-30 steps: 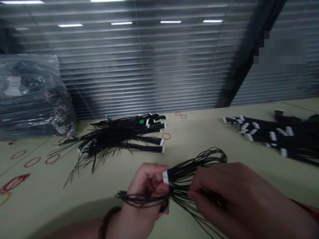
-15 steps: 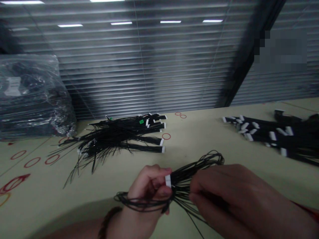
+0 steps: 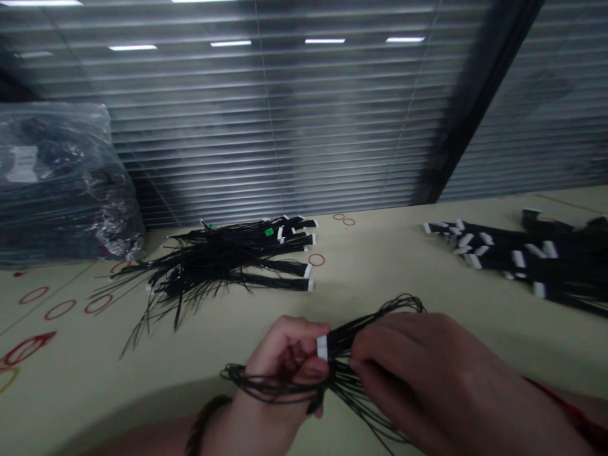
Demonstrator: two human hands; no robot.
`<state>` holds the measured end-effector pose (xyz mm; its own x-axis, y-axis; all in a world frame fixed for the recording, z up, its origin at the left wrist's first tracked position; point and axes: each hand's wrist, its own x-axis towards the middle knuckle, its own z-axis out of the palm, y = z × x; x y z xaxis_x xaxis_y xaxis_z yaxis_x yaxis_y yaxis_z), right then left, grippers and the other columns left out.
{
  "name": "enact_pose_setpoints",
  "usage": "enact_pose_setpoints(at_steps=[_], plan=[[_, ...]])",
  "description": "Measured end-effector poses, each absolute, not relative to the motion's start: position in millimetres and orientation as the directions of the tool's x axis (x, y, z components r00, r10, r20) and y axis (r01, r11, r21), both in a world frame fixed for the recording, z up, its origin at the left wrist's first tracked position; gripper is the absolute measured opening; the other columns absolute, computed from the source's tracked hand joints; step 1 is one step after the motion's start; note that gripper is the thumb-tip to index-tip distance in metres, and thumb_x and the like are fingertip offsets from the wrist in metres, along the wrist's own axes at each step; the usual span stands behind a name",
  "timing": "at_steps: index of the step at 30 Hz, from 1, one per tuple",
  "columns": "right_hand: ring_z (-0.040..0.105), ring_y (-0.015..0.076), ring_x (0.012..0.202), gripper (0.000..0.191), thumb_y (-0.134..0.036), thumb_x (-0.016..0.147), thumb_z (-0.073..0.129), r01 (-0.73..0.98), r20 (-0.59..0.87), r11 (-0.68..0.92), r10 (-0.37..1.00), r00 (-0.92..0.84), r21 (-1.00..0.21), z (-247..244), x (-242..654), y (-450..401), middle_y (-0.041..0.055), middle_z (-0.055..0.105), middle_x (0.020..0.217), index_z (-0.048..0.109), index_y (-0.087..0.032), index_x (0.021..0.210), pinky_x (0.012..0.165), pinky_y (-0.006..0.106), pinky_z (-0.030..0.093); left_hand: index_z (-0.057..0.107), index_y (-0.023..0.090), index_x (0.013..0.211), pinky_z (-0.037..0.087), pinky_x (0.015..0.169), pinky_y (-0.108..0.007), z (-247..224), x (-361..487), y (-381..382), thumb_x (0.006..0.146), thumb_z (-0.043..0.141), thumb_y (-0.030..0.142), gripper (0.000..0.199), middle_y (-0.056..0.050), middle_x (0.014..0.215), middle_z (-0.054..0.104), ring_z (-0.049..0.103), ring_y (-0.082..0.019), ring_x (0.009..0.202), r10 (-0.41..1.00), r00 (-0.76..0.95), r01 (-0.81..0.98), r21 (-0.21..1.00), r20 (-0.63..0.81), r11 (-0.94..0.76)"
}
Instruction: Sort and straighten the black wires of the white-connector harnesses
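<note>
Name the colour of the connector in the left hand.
The connector is white, its wires black; head view shows it best.

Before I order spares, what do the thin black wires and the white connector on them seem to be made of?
The thin black wires look plastic-insulated, with a smooth, slightly glossy finish and loose, flexible loops. The white connector, pinched in the left hand, looks like matte moulded plastic, though this view can't rule out a white tape or label.

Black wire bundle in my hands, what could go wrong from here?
The black wires looped around the left hand could snag and strain their joint at the white connector. The right hand pinching them might also knot the loose lengths fanning out below it.
</note>
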<state>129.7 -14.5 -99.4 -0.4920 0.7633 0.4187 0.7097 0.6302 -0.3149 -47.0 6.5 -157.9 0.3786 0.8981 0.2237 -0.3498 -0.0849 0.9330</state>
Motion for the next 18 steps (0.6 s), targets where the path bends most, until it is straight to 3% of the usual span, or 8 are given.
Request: enact_pose_setpoints(at_steps=[4, 7, 10, 13, 18], plan=[[0.049, 0.0148, 0.062, 0.018, -0.015, 0.089, 0.043, 0.753, 0.515, 0.647, 0.689, -0.510, -0.120, -91, 133, -5, 0.0006, 0.055, 0.071, 0.056, -0.017, 0.077, 0.057, 0.029, 0.033, 0.057, 0.023, 0.090, 0.032, 0.034, -0.009, -149, -44, 15, 0.084, 0.063, 0.026, 0.009, 0.005, 0.066, 0.050, 0.039, -0.003, 0.040, 0.951, 0.308, -0.280, 0.958, 0.034, 0.057], [0.052, 0.0181, 0.062, 0.020, -0.021, 0.091, 0.040, 0.827, 0.587, 0.560, 0.656, -0.475, 0.044, -81, 147, -6, 0.0039, 0.057, 0.073, 0.057, -0.016, 0.081, 0.058, 0.031, 0.034, 0.053, 0.023, 0.091, 0.035, 0.037, -0.009, -146, -43, 24, 0.081, 0.061, 0.020, 0.013, 0.005, 0.069, 0.051, 0.039, -0.004, 0.043, 0.982, 0.162, -0.210, 0.968, -0.101, 0.135], [0.047, 0.0183, 0.044, 0.023, -0.013, 0.084, 0.040, 0.815, 0.429, 0.566, 0.710, -0.558, 0.125, -85, 159, -14, 0.0008, 0.051, 0.054, 0.052, -0.020, 0.066, 0.046, 0.031, 0.025, 0.051, 0.024, 0.098, 0.037, 0.039, -0.009, -148, -45, 30, 0.082, 0.061, 0.023, 0.018, 0.006, 0.070, 0.052, 0.043, -0.005, 0.046, 0.988, 0.045, -0.191, 0.970, -0.147, 0.153], [0.051, 0.0197, 0.042, 0.026, 0.001, 0.067, 0.042, 0.800, 0.194, 0.590, 0.777, -0.599, 0.110, -104, 155, -18, 0.0002, 0.055, 0.053, 0.055, -0.021, 0.063, 0.043, 0.030, 0.022, 0.050, 0.025, 0.101, 0.038, 0.041, -0.008, -149, -46, 32, 0.084, 0.061, 0.027, 0.020, 0.006, 0.068, 0.052, 0.045, -0.005, 0.049, 0.983, 0.018, -0.188, 0.965, -0.184, 0.184], [0.058, 0.0186, 0.056, 0.027, 0.004, 0.070, 0.046, 0.821, 0.149, 0.564, 0.823, -0.549, -0.089, -124, 125, -4, 0.0019, 0.062, 0.070, 0.057, -0.017, 0.083, 0.049, 0.027, 0.032, 0.050, 0.025, 0.100, 0.037, 0.040, -0.008, -147, -46, 28, 0.083, 0.060, 0.025, 0.020, 0.006, 0.072, 0.053, 0.045, -0.004, 0.048, 0.985, 0.027, -0.172, 0.970, -0.168, 0.170]])
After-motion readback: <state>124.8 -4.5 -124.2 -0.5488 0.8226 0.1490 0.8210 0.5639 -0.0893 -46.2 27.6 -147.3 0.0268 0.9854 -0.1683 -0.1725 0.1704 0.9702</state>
